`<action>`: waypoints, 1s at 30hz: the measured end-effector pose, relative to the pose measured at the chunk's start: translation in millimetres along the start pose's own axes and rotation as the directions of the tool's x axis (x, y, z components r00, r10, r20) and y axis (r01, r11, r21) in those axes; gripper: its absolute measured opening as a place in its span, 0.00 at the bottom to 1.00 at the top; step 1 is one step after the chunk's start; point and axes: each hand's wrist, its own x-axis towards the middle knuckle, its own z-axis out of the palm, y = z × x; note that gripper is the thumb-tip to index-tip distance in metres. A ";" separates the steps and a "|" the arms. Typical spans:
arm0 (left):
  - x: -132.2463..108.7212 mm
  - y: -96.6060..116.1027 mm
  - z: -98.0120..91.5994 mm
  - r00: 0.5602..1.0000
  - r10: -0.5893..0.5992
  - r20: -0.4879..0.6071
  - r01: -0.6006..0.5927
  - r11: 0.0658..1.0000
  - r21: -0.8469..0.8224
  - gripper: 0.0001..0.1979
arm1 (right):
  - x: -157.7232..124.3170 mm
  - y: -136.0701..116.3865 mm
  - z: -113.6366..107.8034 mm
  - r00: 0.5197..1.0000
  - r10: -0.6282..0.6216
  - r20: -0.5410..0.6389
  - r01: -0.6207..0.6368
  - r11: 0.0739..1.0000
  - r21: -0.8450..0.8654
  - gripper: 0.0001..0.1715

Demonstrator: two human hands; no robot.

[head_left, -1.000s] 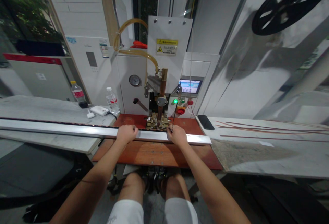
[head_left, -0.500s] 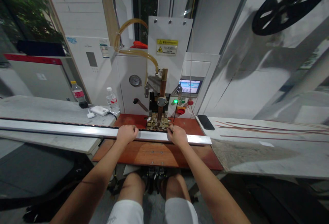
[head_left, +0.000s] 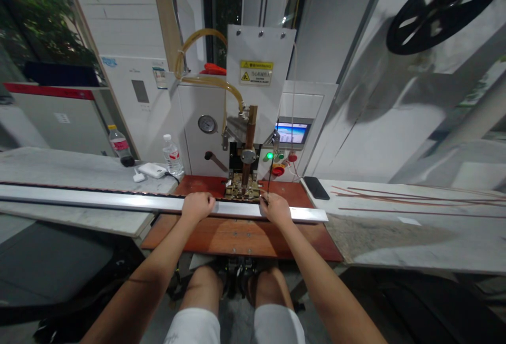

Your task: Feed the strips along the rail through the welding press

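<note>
A long silver metal bar (head_left: 118,200) lies left to right across the red work plate (head_left: 237,236) in front of a white bench machine (head_left: 259,101). My left hand (head_left: 196,206) is closed over the bar just left of the machine's brass head (head_left: 242,190). My right hand (head_left: 275,209) rests on the bar right of the head, fingers pinched on a thin dark rod (head_left: 269,180) that stands up from the bar. The bar's right end (head_left: 322,216) reaches the plate's edge.
Two water bottles (head_left: 173,155) and a white charger (head_left: 151,170) stand on the left marble slab. A black phone (head_left: 316,187) and thin copper strips (head_left: 415,199) lie on the right slab. My knees are under the bench. A black reel (head_left: 435,7) hangs at the upper right.
The bar and both hands have shifted slightly to the right; the bar's right end sits a little farther along the plate.
</note>
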 end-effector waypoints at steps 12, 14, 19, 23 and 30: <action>0.0 2.2 0.3 1.000 -0.004 0.010 0.004 1.000 -0.023 0.24 | -1.1 2.2 -0.1 1.000 0.024 0.004 -0.024 1.000 -0.019 0.13; 0.0 3.0 0.2 1.000 -0.007 0.009 0.007 1.000 -0.022 0.24 | -1.4 3.2 0.2 1.000 0.019 -0.007 -0.019 1.000 -0.015 0.14; 0.3 4.1 1.4 1.000 -0.005 0.009 0.005 1.000 -0.018 0.24 | -1.9 6.2 1.3 1.000 0.006 -0.012 -0.006 1.000 -0.003 0.14; 0.8 3.8 2.6 1.000 0.021 0.000 -0.021 0.999 -0.031 0.24 | -2.3 8.0 1.7 1.000 0.011 -0.009 -0.011 1.000 0.010 0.14; 1.2 4.9 3.5 1.000 0.024 0.002 -0.024 0.999 -0.036 0.24 | -3.0 9.7 1.4 1.000 0.024 0.002 -0.024 1.000 -0.002 0.15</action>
